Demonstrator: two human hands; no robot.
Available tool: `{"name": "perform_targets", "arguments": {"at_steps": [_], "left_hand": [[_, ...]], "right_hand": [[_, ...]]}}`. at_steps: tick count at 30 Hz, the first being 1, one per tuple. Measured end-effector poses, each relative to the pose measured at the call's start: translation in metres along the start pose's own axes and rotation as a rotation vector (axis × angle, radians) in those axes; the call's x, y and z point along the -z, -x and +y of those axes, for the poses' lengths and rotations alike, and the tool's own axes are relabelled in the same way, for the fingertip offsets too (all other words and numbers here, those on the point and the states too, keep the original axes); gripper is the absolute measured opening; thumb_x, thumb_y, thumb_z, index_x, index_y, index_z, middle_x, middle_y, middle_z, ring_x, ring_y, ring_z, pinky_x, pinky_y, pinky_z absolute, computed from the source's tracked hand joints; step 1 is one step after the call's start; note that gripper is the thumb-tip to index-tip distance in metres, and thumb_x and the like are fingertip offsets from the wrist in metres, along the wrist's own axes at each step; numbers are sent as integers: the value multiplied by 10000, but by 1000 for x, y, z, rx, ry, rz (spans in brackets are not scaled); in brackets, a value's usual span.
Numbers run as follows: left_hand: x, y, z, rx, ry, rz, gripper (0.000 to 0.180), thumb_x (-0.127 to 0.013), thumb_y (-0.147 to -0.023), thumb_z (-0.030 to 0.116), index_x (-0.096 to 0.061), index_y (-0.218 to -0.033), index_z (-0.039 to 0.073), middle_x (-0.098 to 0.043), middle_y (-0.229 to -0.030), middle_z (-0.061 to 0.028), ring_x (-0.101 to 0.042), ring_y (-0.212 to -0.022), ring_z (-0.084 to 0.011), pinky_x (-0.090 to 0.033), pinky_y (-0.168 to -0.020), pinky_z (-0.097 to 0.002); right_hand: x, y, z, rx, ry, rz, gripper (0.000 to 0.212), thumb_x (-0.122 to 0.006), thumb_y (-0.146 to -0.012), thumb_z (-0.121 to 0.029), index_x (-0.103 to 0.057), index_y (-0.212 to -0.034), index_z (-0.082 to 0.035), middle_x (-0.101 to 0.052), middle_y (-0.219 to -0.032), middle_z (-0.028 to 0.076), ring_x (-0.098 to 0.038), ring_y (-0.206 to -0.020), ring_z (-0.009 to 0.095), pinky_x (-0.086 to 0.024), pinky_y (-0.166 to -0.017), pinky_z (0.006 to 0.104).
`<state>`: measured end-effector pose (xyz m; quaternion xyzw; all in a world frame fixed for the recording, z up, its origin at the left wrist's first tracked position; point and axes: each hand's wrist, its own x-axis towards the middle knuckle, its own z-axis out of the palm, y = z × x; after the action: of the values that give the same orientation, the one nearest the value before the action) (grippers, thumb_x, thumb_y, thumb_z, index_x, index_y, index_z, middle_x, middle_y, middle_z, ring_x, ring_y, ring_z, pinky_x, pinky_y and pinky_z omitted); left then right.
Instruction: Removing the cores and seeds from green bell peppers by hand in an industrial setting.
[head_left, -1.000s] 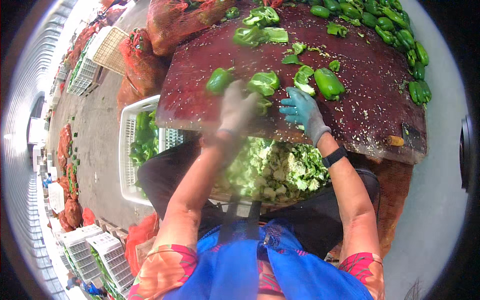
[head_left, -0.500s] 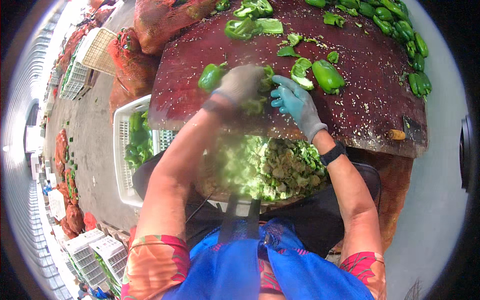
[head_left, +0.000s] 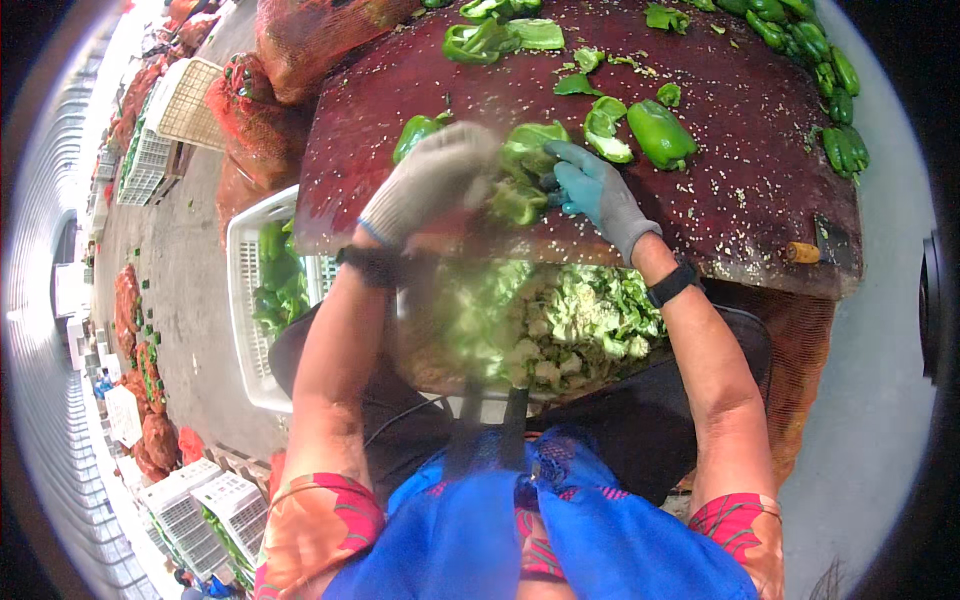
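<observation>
My left hand (head_left: 432,187), in a pale knit glove, is over the near left part of the dark red tabletop (head_left: 760,200). Its fingers are smeared, so their grip does not show. A whole green bell pepper (head_left: 413,136) lies just beyond it, partly covered. My right hand (head_left: 603,197) wears a grey glove with blue-green coated fingers. Those fingers are closed on an opened green bell pepper (head_left: 533,148), whose lower part (head_left: 518,203) is blurred. Right of that hand lie a cut pepper piece (head_left: 605,130) and a whole pepper (head_left: 661,136).
Below the table edge sits a container heaped with pepper cores and scraps (head_left: 590,320). At left stands a white crate (head_left: 245,340) holding green peppers. A wooden-handled blade (head_left: 803,252) lies at the right corner. More peppers (head_left: 810,45) line the far right; red mesh sacks (head_left: 310,50) stand far left.
My left hand has drawn back left and nearer, away from the pepper. The pepper by my right hand now shows opened out; my right hand has barely moved.
</observation>
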<state>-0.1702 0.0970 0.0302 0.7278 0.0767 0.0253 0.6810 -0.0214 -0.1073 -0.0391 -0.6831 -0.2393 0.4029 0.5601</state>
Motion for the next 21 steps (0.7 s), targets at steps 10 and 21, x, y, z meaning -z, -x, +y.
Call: {"name": "perform_targets", "arguments": {"at_steps": [10,21], "left_hand": [[-49,25,6,-4,-1058,138,311,-698,-869,175,-672,-1179,181,-626,-1147,-133,-680,-970,-362,-576,-812,-437],[-39,8,-40,-72,-865,52,236,-692,-897,213,-679,-1069,52,-676,-949,-88,-700,-821,-267,-575,-732,-397]], "right_hand": [[-7,15,3,226,292,130,317,-534,-1012,-236,-689,-1248,-92,-731,-1102,83,-684,-887,169,-555,-778,309],[-21,50,-28,320,844,-3,314,-588,-957,-281,-690,-1211,-126,-703,-950,201,-678,-870,396,-548,-744,465]]}}
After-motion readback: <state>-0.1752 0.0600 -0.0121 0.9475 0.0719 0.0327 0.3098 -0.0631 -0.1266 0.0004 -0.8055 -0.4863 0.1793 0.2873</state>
